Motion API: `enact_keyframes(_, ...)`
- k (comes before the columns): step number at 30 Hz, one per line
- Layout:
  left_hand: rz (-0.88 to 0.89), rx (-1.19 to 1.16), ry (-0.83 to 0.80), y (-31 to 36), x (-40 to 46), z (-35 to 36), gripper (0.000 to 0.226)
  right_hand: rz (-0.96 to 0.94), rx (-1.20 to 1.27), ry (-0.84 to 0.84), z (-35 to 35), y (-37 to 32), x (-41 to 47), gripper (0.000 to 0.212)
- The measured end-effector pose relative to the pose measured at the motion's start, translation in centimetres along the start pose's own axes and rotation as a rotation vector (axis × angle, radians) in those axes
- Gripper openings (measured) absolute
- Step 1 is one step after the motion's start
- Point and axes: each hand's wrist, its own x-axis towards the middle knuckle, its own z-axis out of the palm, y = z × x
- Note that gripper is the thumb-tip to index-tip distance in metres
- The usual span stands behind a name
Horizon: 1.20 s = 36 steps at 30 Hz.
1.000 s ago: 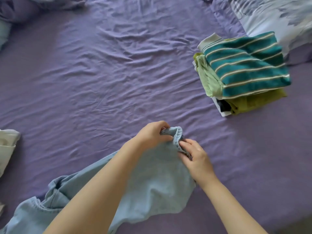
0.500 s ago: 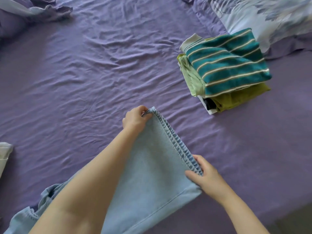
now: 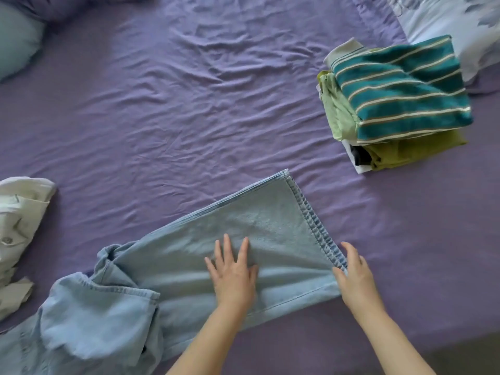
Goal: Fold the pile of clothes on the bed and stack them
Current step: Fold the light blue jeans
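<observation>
- Lying flat across the near part of the wrinkled purple bed sheet (image 3: pixel 189 109) is a pair of light blue denim jeans (image 3: pixel 259 234), one leg spread out with its stitched hem toward the stack of folded clothes (image 3: pixel 392 104).
- The waist end of the jeans is bunched and crumpled at the end away from that stack, toward the near left corner of the view.
- The left hand (image 3: pixel 234 274) rests palm down on the middle of the spread leg, fingers straight and spread, pressing the cloth and gripping nothing.
- The right hand (image 3: pixel 354 274) sits at the near corner of the hem, its thumb on the denim and its fingers lying along the hem's edge; whether they pinch the cloth cannot be told.
- The stack sits beyond the hem, well apart from the jeans, with a teal shirt with thin cream stripes (image 3: pixel 400 87) on top, pale green and olive pieces beneath.
- A pale floral pillow (image 3: pixel 460 20) touches the stack's far side.
- A crumpled white garment (image 3: pixel 19 220) lies on the sheet just beyond the jeans' waist end.
</observation>
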Motion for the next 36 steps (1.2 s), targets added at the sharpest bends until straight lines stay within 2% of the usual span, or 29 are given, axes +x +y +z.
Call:
enact_keyframes(3, -0.092, 0.005, -0.033, -1.8, -2.2, 1.0, 0.071, -0.023, -0.008, 0.048, 0.2, 0.4, -0.9, 0.054)
enact_keyframes(7, -0.130, 0.004, -0.087, -4.0, -3.7, 1.1, 0.085, 0.019, -0.058, 0.102, 0.0, 1.5, -1.8, 0.052)
enact_keyframes(9, -0.098, -0.008, -0.153, -4.8, -4.0, 1.0, 0.095, 0.039, -0.183, 0.074, 0.0, 1.4, -2.5, 0.053)
enact_keyframes(12, -0.025, 0.008, -0.233, -5.4, -3.8, 1.0, 0.101, -0.133, -0.521, 0.074, 0.8, 0.4, -2.4, 0.068)
enact_keyframes(14, 0.027, 0.035, -0.218, -5.8, -3.3, 0.8, 0.098, -0.300, -0.621, 0.117, 1.8, -1.7, -1.3, 0.070)
enact_keyframes(16, 0.083, 0.051, -0.157, -6.5, -2.5, 0.1, 0.089, -0.417, -0.664, 0.045, 3.8, -5.0, 0.1, 0.063)
enact_keyframes(18, 0.122, 0.042, -0.108, -7.6, -1.2, -0.9, 0.080, -0.476, -0.692, -0.054, 6.5, -8.1, 1.5, 0.058)
enact_keyframes(23, 0.222, 0.075, -0.018, -11.5, 2.2, -3.5, 0.066, -0.582, -0.797, -0.113, 12.6, -14.2, 3.2, 0.058)
enact_keyframes(26, 0.248, 0.095, 0.103, -14.0, 4.0, -5.2, 0.049, -0.712, -0.885, -0.242, 15.9, -16.7, 3.1, 0.055)
enact_keyframes(28, 0.189, 0.094, 0.204, -16.3, 5.4, -6.4, 0.036, -0.773, -0.925, -0.304, 17.6, -17.6, 3.1, 0.048)
enact_keyframes(30, 0.056, 0.082, 0.238, -19.1, 6.8, -7.8, 0.034, -0.683, -0.888, -0.243, 18.6, -18.5, 3.4, 0.045)
enact_keyframes(32, -0.081, 0.089, 0.162, -21.6, 8.2, -9.2, 0.038, -0.640, -0.863, -0.122, 19.4, -19.6, 3.5, 0.055)
enact_keyframes(34, -0.152, 0.033, 0.025, -23.5, 9.4, -10.4, 0.038, -0.696, -0.845, -0.075, 20.6, -20.8, 3.4, 0.061)
enact_keyframes(36, -0.175, -0.082, -0.080, -24.9, 10.2, -11.3, 0.035, -0.751, -0.830, -0.110, 21.5, -21.8, 3.8, 0.047)
